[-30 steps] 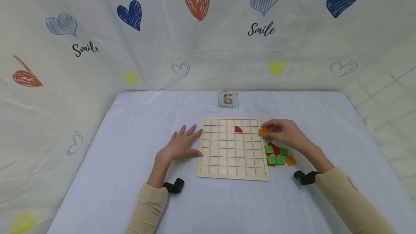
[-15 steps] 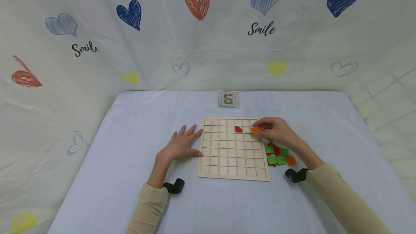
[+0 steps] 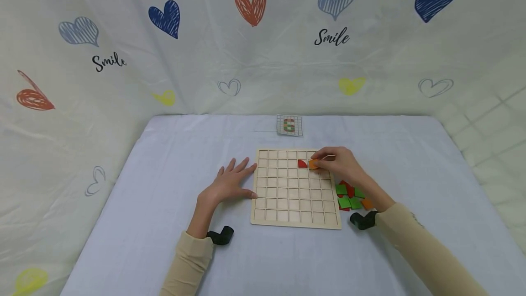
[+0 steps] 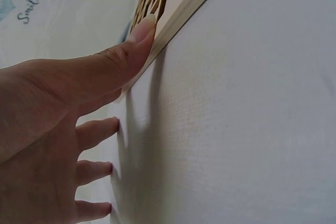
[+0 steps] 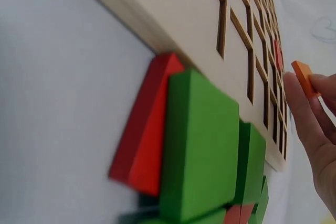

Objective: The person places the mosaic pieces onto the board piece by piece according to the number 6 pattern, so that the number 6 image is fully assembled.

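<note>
A wooden grid board (image 3: pixel 287 195) lies on the table, with one red quarter-round tile (image 3: pixel 302 163) set in a cell of its second row. Between thumb and fingers my right hand (image 3: pixel 339 163) pinches an orange tile (image 5: pixel 304 80), just right of the red one over the board. My left hand (image 3: pixel 228 186) is spread at the board's left edge; in the left wrist view its thumb touches the board's rim and the other fingertips reach the cloth. A small pile of green tiles (image 5: pixel 205 145) and red tiles (image 5: pixel 149 124) lies against the board's right side.
Behind the board lies a small pattern card (image 3: pixel 289 125) showing a coloured figure on a grid. One more orange tile (image 3: pixel 367 204) is at the pile's right edge. A white cloth with printed hearts hangs behind the table.
My right hand has moved left with the orange tile, from the board's right edge to beside the red tile. My left hand has stayed in place.
</note>
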`<move>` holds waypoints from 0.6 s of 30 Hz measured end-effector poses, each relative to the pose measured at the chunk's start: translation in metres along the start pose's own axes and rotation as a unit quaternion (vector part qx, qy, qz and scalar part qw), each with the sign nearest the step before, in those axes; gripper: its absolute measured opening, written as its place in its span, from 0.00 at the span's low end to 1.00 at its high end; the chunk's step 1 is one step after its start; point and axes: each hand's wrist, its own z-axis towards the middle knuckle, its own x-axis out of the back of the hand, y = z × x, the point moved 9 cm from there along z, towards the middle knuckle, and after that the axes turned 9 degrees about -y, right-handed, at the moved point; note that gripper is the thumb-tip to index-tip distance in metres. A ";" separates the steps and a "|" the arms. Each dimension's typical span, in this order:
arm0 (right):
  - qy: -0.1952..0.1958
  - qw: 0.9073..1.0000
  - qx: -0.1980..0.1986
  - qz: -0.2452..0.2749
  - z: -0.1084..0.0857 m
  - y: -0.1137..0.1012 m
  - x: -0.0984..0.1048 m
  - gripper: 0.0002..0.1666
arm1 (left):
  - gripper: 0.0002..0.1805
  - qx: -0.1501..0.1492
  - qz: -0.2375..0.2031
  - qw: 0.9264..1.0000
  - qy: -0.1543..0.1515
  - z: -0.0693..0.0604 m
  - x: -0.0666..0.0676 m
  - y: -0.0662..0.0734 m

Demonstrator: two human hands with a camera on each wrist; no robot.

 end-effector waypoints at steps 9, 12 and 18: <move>-0.012 1.000 -0.009 0.006 0.007 -0.008 -0.011 0.17 | 0.51 0.000 0.000 1.000 0.000 0.000 0.000 -0.001; -0.018 1.000 -0.020 0.007 0.010 -0.010 -0.015 0.20 | 0.51 0.000 0.001 1.000 0.000 0.000 0.000 -0.001; -0.021 1.000 -0.011 -0.010 0.015 -0.018 -0.021 0.20 | 0.51 -0.001 0.004 1.000 0.000 0.002 -0.001 -0.003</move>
